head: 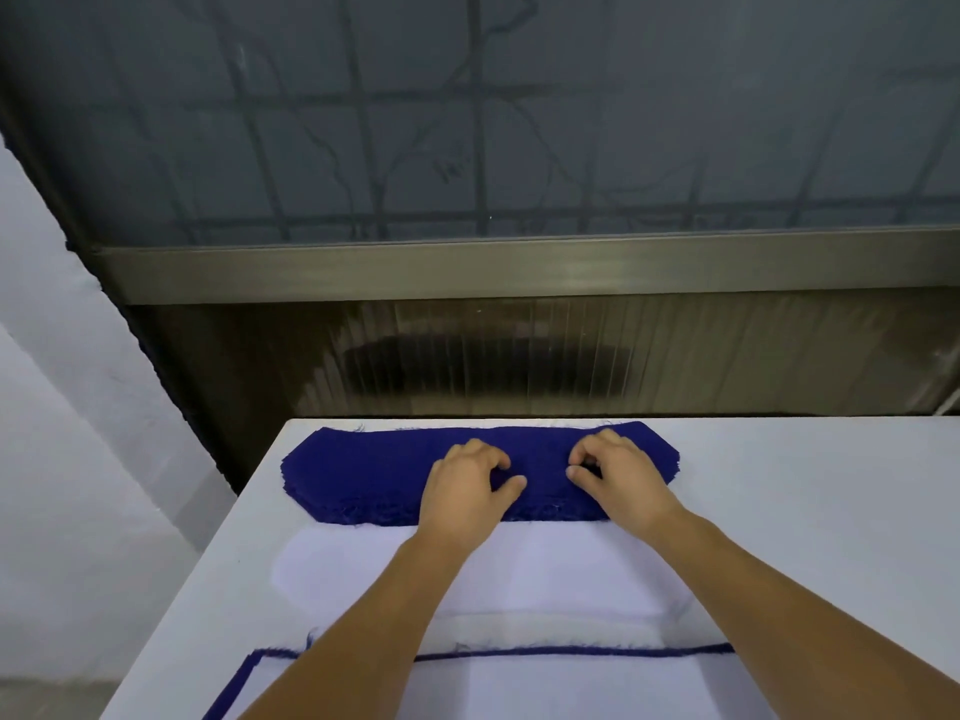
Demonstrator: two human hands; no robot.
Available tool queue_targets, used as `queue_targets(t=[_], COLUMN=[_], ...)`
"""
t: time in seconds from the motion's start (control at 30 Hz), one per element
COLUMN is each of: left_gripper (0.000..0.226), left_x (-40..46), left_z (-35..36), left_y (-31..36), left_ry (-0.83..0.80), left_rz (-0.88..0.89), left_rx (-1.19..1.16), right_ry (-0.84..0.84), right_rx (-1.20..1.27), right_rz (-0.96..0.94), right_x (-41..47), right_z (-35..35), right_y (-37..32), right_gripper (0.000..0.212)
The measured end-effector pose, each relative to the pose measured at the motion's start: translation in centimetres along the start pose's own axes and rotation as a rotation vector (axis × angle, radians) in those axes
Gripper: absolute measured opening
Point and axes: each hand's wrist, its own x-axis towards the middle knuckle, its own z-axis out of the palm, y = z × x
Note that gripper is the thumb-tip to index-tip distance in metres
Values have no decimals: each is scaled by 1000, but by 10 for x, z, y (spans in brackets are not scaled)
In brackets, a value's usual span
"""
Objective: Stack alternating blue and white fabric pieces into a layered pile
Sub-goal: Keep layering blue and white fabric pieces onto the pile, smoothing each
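A thick stack of blue fabric pieces (363,470) lies at the far edge of the white table (831,511). Both hands rest on its top piece: my left hand (467,485) and my right hand (618,472), fingers curled and pinching the blue cloth near its middle. In front of it lies a stack of white fabric pieces (519,569). Nearest to me sits the layered pile (571,683), white on top with a blue edge showing around it. My forearms cross over the white stack and the pile.
The table's far edge meets a dark ribbed panel (519,356) and a metal sill under a barred frosted window. A white wall (78,459) runs along the left. Bare tabletop extends to the right of the stacks.
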Motion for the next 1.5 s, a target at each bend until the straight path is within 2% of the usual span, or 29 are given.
queue_targets(t=[0.17,0.33,0.43,0.57,0.8,0.87,1.0,1.1,1.2,1.33,1.5], left_gripper=[42,49,42,30,30,29,25,23,26,25,17], left_x=[4,5,7,9,19,20,13,5,-8,-37,-102], left_z=[-6,-9,-10,-12,-7,-6,-14,-34,-62,-102,-132], left_y=[1,3,2,0,7,6,-6,-36,-70,-86,-66], left_ry=[-62,-103,-98,-76,-11,-5,25,91,124,116,34], left_rz=[-16,-28,-21,11,-6,4,31,-19,-66,77,184], left_rx=[-15,-20,-21,-3,98,100,171,248,341,432,417], right_ry=[-57,-141,-175,-169,-127,-62,60,91,99,121,134], right_rx=[-46,-132,-151,-167,-42,-92,-181,-189,-228,-264,-232], right_rz=[-15,-28,-6,6,18,-44,-88,-76,-145,-224,-254], right_x=[10,21,26,27,16,9,2,-6,-22,-57,-125], right_z=[-2,-8,-11,-9,-4,-1,0,-7,-14,-31,-53], right_y=[1,0,1,0,-6,-11,-9,3,9,13,16], right_gripper=[10,25,34,36,44,41,15,14,16,14,12])
